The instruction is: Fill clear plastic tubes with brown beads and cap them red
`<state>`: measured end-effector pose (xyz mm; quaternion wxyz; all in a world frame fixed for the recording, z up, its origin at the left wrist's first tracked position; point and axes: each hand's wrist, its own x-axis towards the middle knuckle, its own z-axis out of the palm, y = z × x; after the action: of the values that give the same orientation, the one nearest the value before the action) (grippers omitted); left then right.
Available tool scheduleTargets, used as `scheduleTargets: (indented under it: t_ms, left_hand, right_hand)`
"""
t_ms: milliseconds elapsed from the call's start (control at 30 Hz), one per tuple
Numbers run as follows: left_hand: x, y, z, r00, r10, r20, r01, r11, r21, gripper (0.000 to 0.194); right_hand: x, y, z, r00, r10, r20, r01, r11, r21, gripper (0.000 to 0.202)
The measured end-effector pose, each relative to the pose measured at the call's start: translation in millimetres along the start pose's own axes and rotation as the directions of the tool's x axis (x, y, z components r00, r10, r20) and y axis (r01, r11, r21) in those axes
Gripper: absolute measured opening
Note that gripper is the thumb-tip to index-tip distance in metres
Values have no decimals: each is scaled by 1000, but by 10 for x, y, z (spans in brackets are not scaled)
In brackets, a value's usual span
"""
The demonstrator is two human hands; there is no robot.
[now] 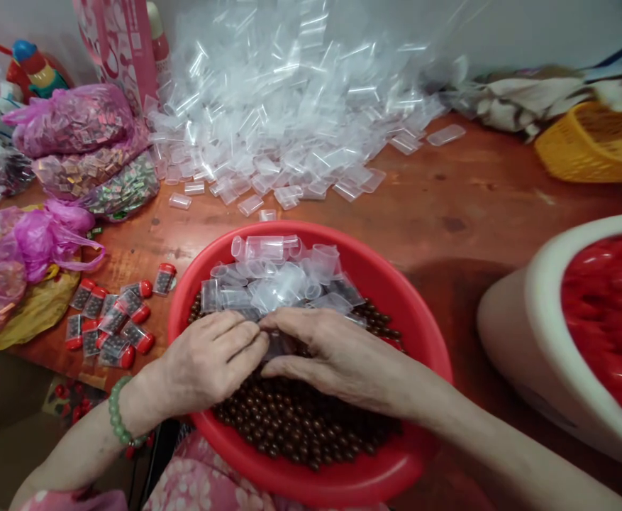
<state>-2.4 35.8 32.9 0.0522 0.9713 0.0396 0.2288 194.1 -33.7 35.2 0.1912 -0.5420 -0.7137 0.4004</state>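
Note:
A red basin point(422, 319) in front of me holds a mass of glossy dark brown beads point(300, 426), with a heap of clear plastic tubes point(284, 284) lying on them towards the far side. My two hands meet low over the middle of the basin. Between the thumb and fingers of my right hand point(337, 355) is a clear plastic tube point(277, 346), partly covered by the hand. The fingers of my left hand point(209, 362) are curled and pressed together against the right fingertips; its thumb and anything in its grasp are hidden.
Left of the basin lie several bead-filled tubes with red caps point(113, 319), near pink plastic bags point(76, 121). A large pile of clear tubes point(300, 106) covers the table's back. A white tub point(534, 305) of red pieces and a yellow basket point(566, 152) stand right.

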Motion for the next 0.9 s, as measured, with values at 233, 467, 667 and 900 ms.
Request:
scheduleTargets:
  t_ms: [233,467,667,900]
  left_hand:
    - [-133,55,73,995,-83,-62,69,977,-201,24]
    - [-319,-36,29,948,-304,91,313,942,-119,34]
    - [-256,-161,-13,932,-306,191,340,923,-178,35]
    - [-173,-130,-102,921,-349,171,386,869,-308,28]
  right_hand:
    - [-178,78,-48,996,61,64,-38,949,-314,11]
    - [-116,-9,262,992,89,94,-26,850,-525,30]
    - [-9,92,373,981,54,185,4,955,-297,30]
    - [-60,181,259,993,17,117,-26,997,73,27]
